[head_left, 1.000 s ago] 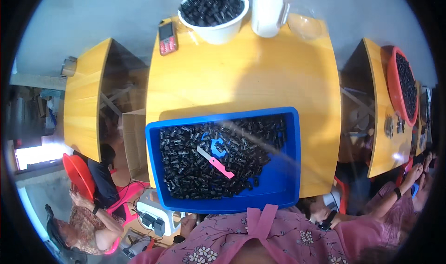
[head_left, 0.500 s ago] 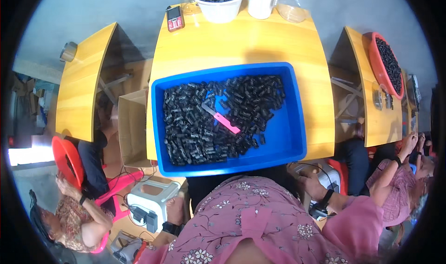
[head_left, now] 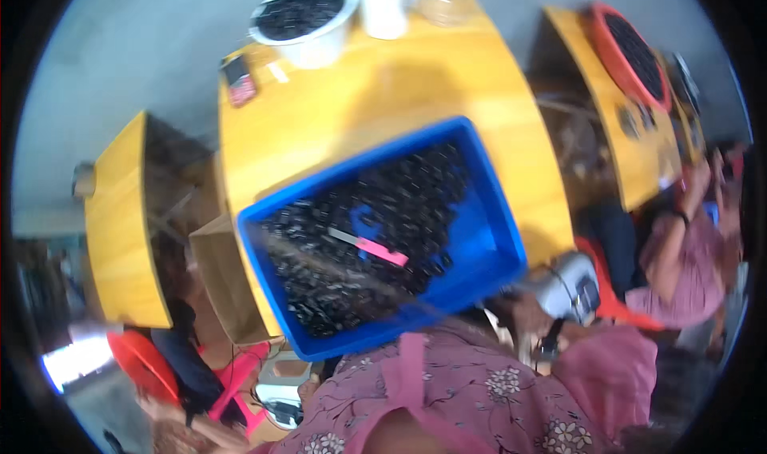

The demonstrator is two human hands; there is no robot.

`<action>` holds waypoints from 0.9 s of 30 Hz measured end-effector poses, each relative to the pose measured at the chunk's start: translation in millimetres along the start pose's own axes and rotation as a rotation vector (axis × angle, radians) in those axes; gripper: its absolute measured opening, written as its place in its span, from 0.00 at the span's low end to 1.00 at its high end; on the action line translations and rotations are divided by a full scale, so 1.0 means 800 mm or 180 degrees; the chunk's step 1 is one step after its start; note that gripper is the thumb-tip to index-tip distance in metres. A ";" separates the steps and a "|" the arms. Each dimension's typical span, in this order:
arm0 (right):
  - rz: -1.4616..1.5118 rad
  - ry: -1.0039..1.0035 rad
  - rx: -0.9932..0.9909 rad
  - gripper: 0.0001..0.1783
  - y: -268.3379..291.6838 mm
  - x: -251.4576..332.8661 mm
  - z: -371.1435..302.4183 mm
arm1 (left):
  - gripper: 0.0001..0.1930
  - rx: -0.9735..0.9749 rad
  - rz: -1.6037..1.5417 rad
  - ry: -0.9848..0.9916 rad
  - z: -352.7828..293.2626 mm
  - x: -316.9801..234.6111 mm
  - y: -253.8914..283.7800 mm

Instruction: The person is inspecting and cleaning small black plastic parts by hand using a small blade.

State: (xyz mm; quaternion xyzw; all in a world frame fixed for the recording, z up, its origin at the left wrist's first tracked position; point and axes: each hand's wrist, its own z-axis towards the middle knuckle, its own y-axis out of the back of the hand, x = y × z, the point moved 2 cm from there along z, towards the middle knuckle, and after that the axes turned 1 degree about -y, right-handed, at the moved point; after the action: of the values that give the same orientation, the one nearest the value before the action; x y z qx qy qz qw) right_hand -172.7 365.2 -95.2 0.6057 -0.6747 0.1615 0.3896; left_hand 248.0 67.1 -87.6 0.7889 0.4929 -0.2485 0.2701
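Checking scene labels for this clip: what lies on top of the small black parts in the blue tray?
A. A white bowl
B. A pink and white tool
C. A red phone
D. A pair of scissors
B. A slim tool with a pink handle and pale tip lies across the black parts inside the blue tray; the white bowl stands apart at the table's far edge.

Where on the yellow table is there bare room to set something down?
Free: the yellow wooden tabletop between the white bowl of black parts and the blue plastic tray. Crowded: the tray, full of small black parts, and the far edge by the white cup.
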 end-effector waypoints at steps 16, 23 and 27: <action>-0.1756 -0.0132 -0.1646 0.18 0.056 -0.118 -0.012 | 0.30 -0.0573 -0.0433 -0.1921 0.020 -0.141 -0.002; -0.2932 -0.0757 -0.0421 0.26 0.029 -0.201 0.020 | 0.18 0.0677 -0.0269 -0.2030 0.018 -0.198 -0.098; -0.3598 -0.0899 -0.0149 0.31 0.024 -0.261 0.049 | 0.12 0.0425 0.0008 -0.2080 0.020 -0.194 -0.112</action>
State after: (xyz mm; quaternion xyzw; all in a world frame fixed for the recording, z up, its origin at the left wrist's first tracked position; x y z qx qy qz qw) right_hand -211.4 486.6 -266.2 0.8787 -0.2955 -0.1687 0.3349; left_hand 103.4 -10.3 -13.7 0.6840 0.3619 -0.5198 0.3619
